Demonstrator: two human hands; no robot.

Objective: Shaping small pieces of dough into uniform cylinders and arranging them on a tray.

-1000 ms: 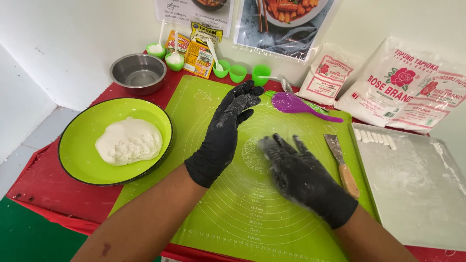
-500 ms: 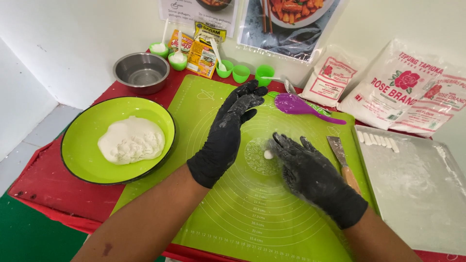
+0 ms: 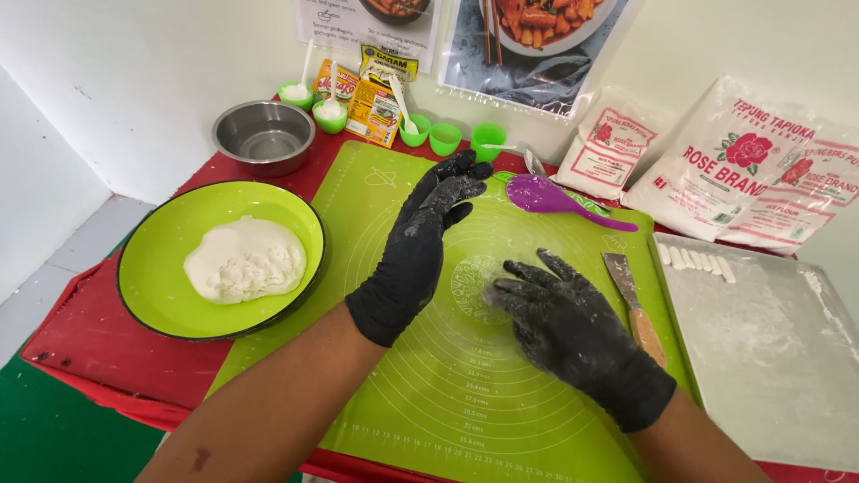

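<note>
Your right hand point(image 3: 573, 326), black-gloved, lies fingers spread and palm down on the green mat point(image 3: 420, 420), covering a small white dough piece point(image 3: 490, 292) at mat centre. Your left hand point(image 3: 420, 241) hovers edge-on, fingers together, empty. Beyond: purple spoon point(image 3: 559, 197).

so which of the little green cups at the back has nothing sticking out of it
The green cup, the middle one of the three grouped right of the yellow sachets. A handle pokes out of each of the other four, but this one shows only its open rim.
</note>
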